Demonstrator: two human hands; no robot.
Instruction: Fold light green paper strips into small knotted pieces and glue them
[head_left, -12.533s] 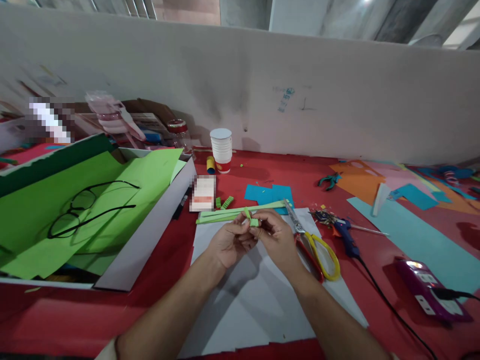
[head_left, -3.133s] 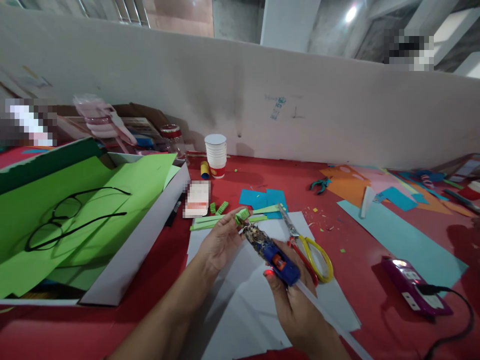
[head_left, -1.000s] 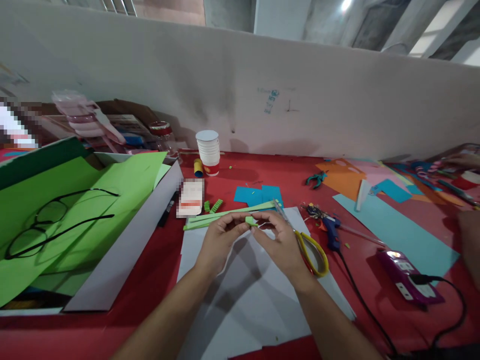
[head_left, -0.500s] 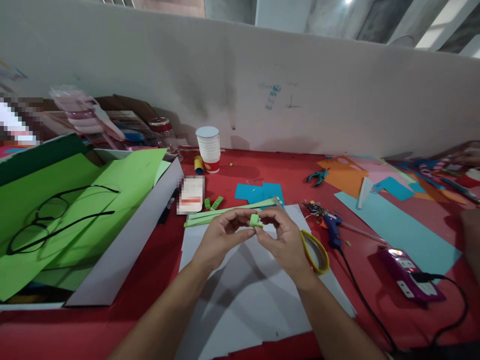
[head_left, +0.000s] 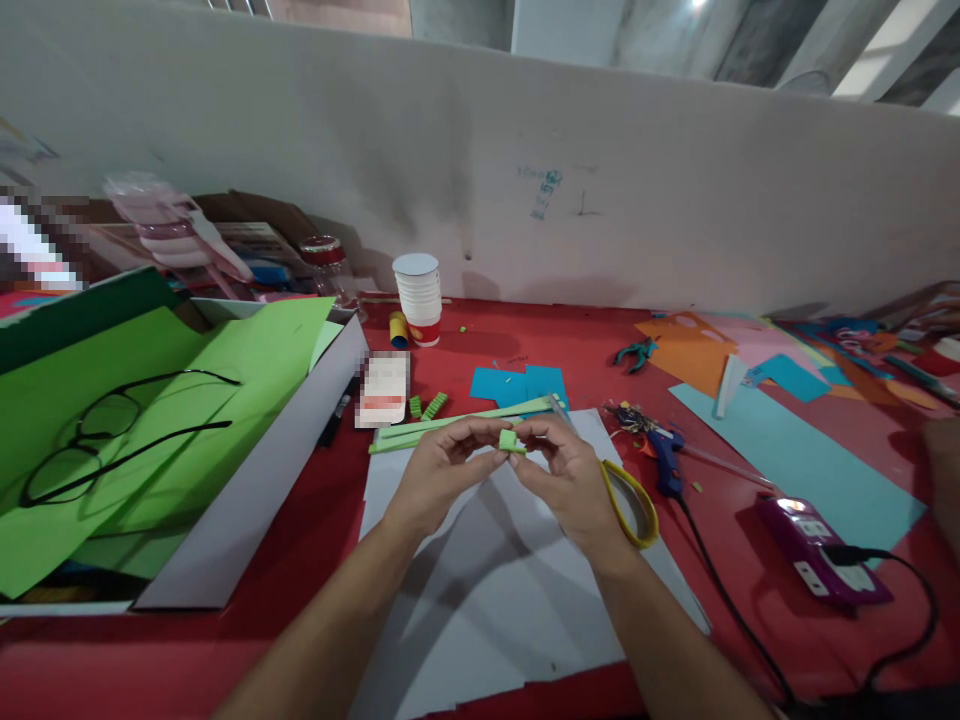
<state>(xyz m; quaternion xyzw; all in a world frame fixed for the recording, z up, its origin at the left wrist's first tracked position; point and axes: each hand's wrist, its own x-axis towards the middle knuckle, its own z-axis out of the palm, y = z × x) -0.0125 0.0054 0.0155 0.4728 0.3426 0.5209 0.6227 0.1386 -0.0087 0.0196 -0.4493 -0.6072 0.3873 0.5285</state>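
Note:
Between my fingertips is a small folded light-green paper strip (head_left: 508,440), held above white paper sheets (head_left: 487,600). My left hand (head_left: 446,468) pinches it from the left with thumb and forefinger. My right hand (head_left: 562,478) pinches its other side, fingers curled. Long pale-green paper strips (head_left: 405,436) lie just beyond my hands on the sheets. Two small folded green paper pieces (head_left: 434,405) rest on the red table behind them. By my right wrist are scissors with yellow handles (head_left: 651,515), their blades partly hidden by my hand.
A box of green paper (head_left: 247,400) with eyeglasses (head_left: 112,410) on top stands at left. Paper cups (head_left: 418,300) stand at the back. On the right are a blue glue gun (head_left: 666,465), a purple power strip (head_left: 817,550), pliers (head_left: 636,354) and coloured paper (head_left: 810,450).
Both hands stay nearly in place, still gripping the folded paper strip. The strip has turned or shifted slightly between the fingertips.

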